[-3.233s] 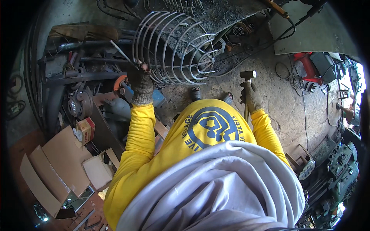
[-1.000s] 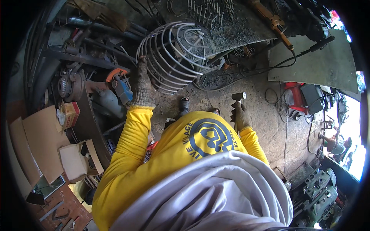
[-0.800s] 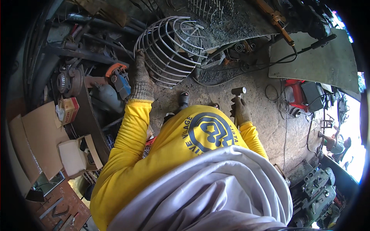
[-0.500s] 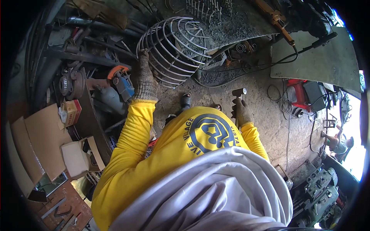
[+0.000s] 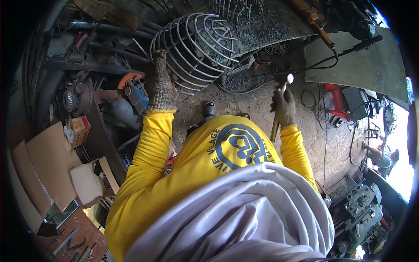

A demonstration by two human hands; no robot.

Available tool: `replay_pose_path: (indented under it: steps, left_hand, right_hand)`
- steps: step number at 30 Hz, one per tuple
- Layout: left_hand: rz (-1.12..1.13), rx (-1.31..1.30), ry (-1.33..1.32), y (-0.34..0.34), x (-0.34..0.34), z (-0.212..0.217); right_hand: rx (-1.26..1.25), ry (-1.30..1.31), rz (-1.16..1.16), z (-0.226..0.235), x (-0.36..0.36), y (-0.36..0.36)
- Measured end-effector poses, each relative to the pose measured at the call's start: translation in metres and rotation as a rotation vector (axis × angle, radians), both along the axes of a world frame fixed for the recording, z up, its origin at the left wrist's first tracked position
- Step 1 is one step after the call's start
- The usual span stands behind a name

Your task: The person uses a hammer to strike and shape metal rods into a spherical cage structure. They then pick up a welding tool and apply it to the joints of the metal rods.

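Note:
A round cage of bent metal bars [image 5: 195, 53] rests at the far middle, against the edge of a dark worktable [image 5: 279, 32]. My left hand [image 5: 162, 87], in a knitted work glove, is closed on the cage's left end, where a bar meets the fingers. To the right, my gloved right hand [image 5: 285, 108] grips a hammer [image 5: 290, 78] by its handle. The hammer's shiny head points up and away from me, and the handle's lower end shows below the fist. A gap of floor separates the hammer from the cage.
An orange tool [image 5: 312, 19] with a cable lies on the worktable. Loose cables cross the floor near a red and grey machine [image 5: 345, 102]. Cardboard boxes [image 5: 87, 181] and a blue-orange machine [image 5: 139, 98] stand left. Another person [image 5: 384, 157] is at far right, beyond a metal machine [image 5: 360, 214].
My right hand has lifted the hammer and moved it up and to the right. The left hand keeps its hold; the cage has shifted slightly up and left in the view.

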State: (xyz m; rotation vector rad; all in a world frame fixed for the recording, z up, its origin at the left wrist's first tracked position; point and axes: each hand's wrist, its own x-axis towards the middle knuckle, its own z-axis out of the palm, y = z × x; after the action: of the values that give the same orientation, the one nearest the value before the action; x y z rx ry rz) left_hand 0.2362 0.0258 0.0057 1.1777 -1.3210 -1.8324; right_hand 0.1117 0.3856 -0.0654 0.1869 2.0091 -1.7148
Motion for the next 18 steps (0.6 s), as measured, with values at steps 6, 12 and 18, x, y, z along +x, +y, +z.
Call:
replay_pose_path:
  steps: [6, 12, 18]
  left_hand:
    - [-0.065, -0.033, 0.012, -0.026, 0.005, -0.024]
    - [0.039, 0.15, 0.01, -0.006, -0.01, 0.016]
    - [-0.091, -0.068, 0.006, -0.032, 0.002, -0.012]
  right_hand:
    - [0.183, 0.455, 0.073, 0.062, -0.081, -0.042]
    - [0.76, 0.709, 0.207, 0.075, -0.166, -0.09]
    - [0.915, 0.761, 0.337, 0.063, -0.21, -0.121]
